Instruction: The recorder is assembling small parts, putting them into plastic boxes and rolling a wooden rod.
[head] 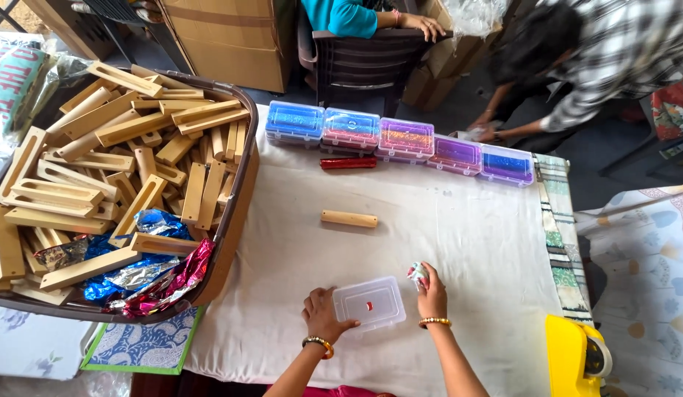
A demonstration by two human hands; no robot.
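**Clear box under two hands at the bottom of the frame**

The clear box (369, 303) lies flat on the white-covered counter (459, 242), low in the frame and a little right of centre, with a small red speck showing through it. The left hand (323, 315) rests against the box's left edge, fingers curled onto it. The right hand (429, 292) sits just beside the box's right corner, closed around a small crumpled foil scrap (417, 273) pinched at the fingertips. Both wrists carry gold bangles.

Above them, in the middle of the frame, a short wooden stick (349, 218) lies alone on the cloth. Further up, a red foil-wrapped stick (348, 162) lies just in front of a row of glitter boxes (400, 140), blue at the left end running to purple at the right.

The left side of the frame is filled by a big brown tub (235, 213) heaped with wooden slotted blocks (98, 162), with crumpled blue and pink foil in its lower corner. A yellow tape dispenser (573, 356) sits at the lower right. Along the top, one person in a checked shirt (613, 59) bends down, and another in teal rests a hand on a dark chair (363, 66).
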